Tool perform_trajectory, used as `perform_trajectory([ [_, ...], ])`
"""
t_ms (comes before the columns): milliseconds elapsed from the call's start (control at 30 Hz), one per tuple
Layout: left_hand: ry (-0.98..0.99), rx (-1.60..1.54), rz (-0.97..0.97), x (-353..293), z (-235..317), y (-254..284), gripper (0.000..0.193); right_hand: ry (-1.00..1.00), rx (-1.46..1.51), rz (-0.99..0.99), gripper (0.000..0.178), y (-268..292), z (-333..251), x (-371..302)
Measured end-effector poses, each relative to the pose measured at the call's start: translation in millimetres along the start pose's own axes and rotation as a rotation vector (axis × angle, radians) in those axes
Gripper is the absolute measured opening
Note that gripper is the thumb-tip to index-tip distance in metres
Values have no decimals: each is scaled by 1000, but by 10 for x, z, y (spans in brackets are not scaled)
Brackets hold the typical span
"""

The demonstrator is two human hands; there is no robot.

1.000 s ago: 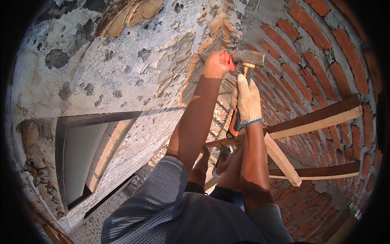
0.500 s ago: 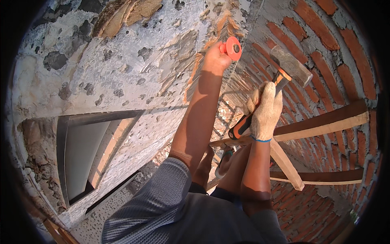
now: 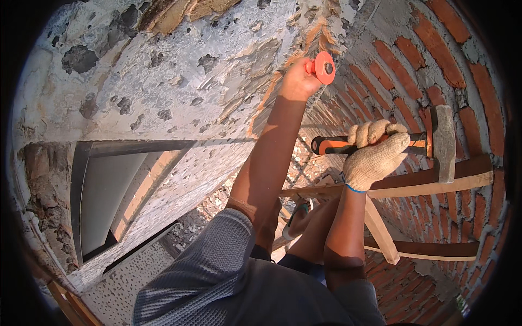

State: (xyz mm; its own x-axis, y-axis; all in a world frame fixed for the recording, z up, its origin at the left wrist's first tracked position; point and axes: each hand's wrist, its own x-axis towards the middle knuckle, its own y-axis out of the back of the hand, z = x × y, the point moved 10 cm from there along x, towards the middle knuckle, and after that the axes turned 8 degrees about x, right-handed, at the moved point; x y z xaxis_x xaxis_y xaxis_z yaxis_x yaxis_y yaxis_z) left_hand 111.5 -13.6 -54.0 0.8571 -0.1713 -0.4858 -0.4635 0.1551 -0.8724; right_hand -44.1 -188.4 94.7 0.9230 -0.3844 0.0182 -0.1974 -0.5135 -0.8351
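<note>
My bare left hand (image 3: 299, 80) is closed round a chisel with a round orange hand guard (image 3: 325, 68) at its struck end. Most of the chisel is hidden by the hand, which is up against the chipped corner of the plastered wall (image 3: 228, 60). In a knitted cream glove, my right hand (image 3: 375, 157) grips the black and orange handle of a sledgehammer (image 3: 444, 142). Its grey steel head hangs to the right, apart from the chisel, in front of the brick wall.
Wooden beams (image 3: 435, 185) run across the brick wall (image 3: 446, 60) at right, with a slanting wooden brace (image 3: 380, 231) below. A dark-framed opening (image 3: 111, 190) sits in the left wall. Rubble (image 3: 217, 204) lies far below, near my sandalled foot (image 3: 296, 217).
My right hand has turned and swung the sledgehammer's head right and down, away from the chisel; its handle now lies nearly level. My left hand still holds the chisel at the corner.
</note>
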Motion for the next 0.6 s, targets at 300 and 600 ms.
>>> perform_trajectory([
  [300,-84,-39,-167,-217,247,-13,22,-180,-409,-125,28,-331,166,-221],
  [600,-317,249,170,-424,593,1439,15,-617,-1196,-217,43,303,975,-339],
])
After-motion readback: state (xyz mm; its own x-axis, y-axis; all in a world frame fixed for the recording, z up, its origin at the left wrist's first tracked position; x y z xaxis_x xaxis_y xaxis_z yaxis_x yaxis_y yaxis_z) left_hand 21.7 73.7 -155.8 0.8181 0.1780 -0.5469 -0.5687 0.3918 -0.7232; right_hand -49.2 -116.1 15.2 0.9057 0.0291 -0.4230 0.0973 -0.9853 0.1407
